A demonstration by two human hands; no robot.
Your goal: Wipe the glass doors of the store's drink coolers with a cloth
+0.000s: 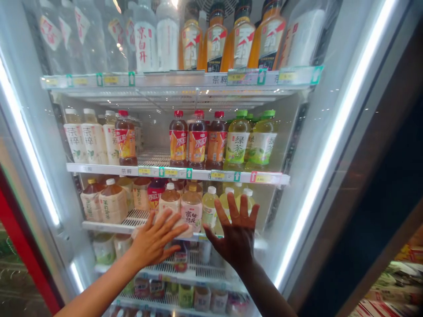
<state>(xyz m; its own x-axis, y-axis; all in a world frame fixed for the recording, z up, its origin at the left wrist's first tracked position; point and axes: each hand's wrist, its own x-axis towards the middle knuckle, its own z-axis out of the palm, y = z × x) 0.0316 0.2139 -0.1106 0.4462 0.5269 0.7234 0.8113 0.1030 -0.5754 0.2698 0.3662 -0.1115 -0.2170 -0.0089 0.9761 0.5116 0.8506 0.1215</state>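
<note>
My left hand (pixel 161 237) is raised with its fingers spread and holds nothing. It is nearest to a white-capped bottle (pixel 169 200) and a pink-labelled bottle (pixel 191 209) on the third shelf, partly covering them. Also empty, my right hand (pixel 236 231) has its fingers apart in front of pale yellow-green bottles with white caps, one of them a bottle (pixel 209 204) just left of its fingers. Whether either hand touches anything, I cannot tell. Above them, the second shelf (pixel 178 171) bears red-capped iced tea bottles (pixel 197 141) and green-capped green tea bottles (pixel 238 141).
Lit strips (pixel 333 145) run down both sides of this drinks fridge. Clear water bottles (pixel 145 39) and amber bottles (pixel 216 42) line the top shelf. Bright specks over the shelves look like reflections on glass. Lower shelves hold more drinks. Packaged goods (pixel 390 286) sit at lower right.
</note>
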